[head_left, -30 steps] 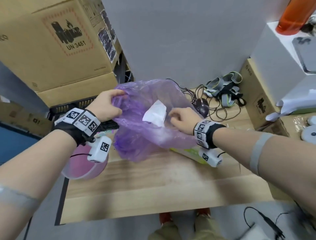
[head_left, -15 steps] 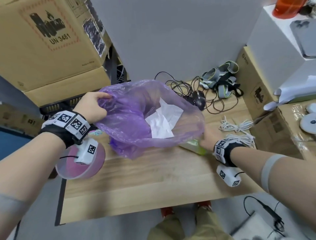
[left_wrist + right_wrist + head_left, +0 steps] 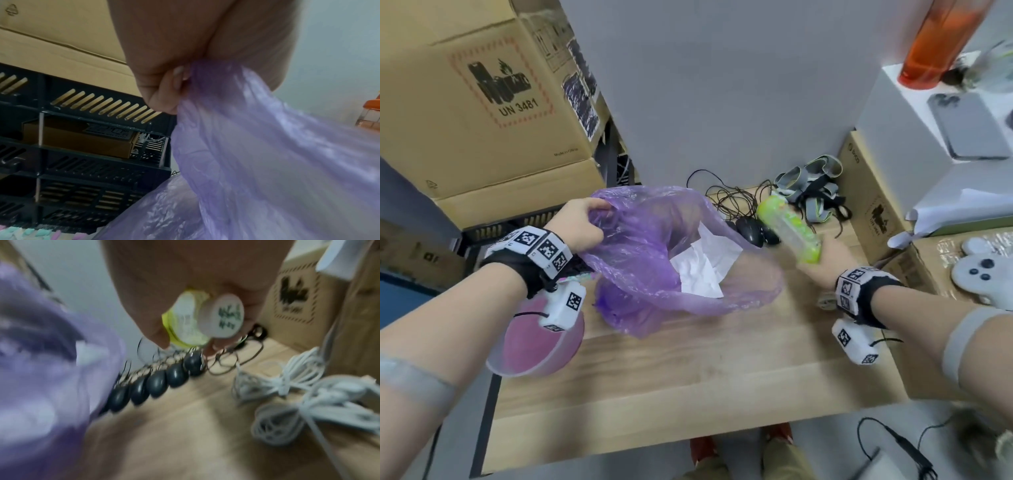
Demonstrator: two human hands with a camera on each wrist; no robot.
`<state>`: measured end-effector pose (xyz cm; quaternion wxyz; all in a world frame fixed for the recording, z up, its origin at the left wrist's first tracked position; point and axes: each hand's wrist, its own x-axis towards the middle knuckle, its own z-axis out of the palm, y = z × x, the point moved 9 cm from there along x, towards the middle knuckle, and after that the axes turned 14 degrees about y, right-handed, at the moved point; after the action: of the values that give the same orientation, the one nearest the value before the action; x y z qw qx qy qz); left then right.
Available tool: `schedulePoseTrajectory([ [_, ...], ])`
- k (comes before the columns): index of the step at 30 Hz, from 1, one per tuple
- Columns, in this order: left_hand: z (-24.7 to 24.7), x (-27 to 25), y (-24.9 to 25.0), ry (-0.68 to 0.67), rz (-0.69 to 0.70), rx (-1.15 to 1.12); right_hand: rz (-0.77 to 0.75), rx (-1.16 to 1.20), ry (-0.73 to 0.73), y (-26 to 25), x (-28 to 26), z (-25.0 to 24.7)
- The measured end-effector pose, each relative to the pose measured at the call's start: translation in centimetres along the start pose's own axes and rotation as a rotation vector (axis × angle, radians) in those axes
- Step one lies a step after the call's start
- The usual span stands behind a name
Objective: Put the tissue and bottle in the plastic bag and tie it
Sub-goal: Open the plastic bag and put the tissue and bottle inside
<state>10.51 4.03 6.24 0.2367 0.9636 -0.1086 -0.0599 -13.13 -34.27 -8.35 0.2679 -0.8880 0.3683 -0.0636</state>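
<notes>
A purple plastic bag (image 3: 640, 260) stands open on the wooden table (image 3: 688, 377), and the white tissue (image 3: 702, 270) lies inside it. My left hand (image 3: 582, 229) grips the bag's left rim and holds the mouth up; in the left wrist view the fingers (image 3: 164, 91) pinch the purple film (image 3: 267, 154). My right hand (image 3: 822, 263) holds a clear bottle with a yellow-green label (image 3: 789, 229) in the air, just right of the bag's mouth. In the blurred right wrist view the bottle's white cap (image 3: 222, 316) faces the camera between my fingers.
Black mice (image 3: 748, 229) with tangled cables and grey straps (image 3: 811, 185) lie behind the bag. White cable bundles (image 3: 298, 394) sit at the right. A pink bowl (image 3: 534, 346) hangs over the table's left edge. Cardboard boxes (image 3: 482, 102) stand left and right, and a black crate (image 3: 82, 154) at the left.
My right hand let the tissue drop into the bag, moved right, took the bottle off the table and lifted it. The left hand kept holding the bag's rim.
</notes>
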Motion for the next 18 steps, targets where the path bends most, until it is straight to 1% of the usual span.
schedulePoseTrajectory([
  [2,0.1,0.4,0.5,-0.024,0.002,-0.009,-0.032,0.214,0.159,-1.4,0.8,-4.7],
  [3,0.2,0.5,0.8,-0.036,0.003,-0.012,-0.099,0.284,0.211,-2.8,0.8,-6.7],
  [5,0.2,0.6,1.6,-0.049,0.012,0.003,-0.322,0.314,0.236,-6.7,0.2,-9.1],
  [6,0.2,0.6,2.1,-0.049,0.022,0.018,-0.455,0.288,0.199,-9.1,-0.4,-9.5],
  [8,0.3,0.8,2.9,-0.049,0.05,0.049,-0.669,0.103,0.068,-12.8,-1.9,-8.3],
  [9,0.4,0.8,3.3,-0.051,0.066,0.062,-0.741,-0.041,0.009,-14.2,-2.6,-7.0],
  [10,0.4,0.7,3.7,-0.055,0.085,0.072,-0.781,-0.181,-0.037,-15.0,-2.9,-5.6],
  [11,0.4,0.7,4.0,-0.062,0.108,0.077,-0.796,-0.29,-0.062,-15.9,-3.2,-4.4],
  [13,0.6,0.4,4.9,-0.089,0.169,0.088,-0.764,-0.369,-0.104,-16.9,-3.4,-1.6],
  [14,0.7,0.1,5.3,-0.106,0.202,0.097,-0.728,-0.337,-0.146,-17.1,-3.4,0.0],
  [16,0.7,-0.3,5.9,-0.131,0.241,0.1,-0.63,-0.146,-0.262,-17.5,-3.6,2.8],
  [17,0.4,-0.5,6.0,-0.133,0.243,0.087,-0.597,-0.037,-0.284,-17.7,-3.7,3.4],
  [18,0.0,-0.6,6.0,-0.126,0.237,0.063,-0.584,0.042,-0.246,-17.7,-3.4,3.4],
])
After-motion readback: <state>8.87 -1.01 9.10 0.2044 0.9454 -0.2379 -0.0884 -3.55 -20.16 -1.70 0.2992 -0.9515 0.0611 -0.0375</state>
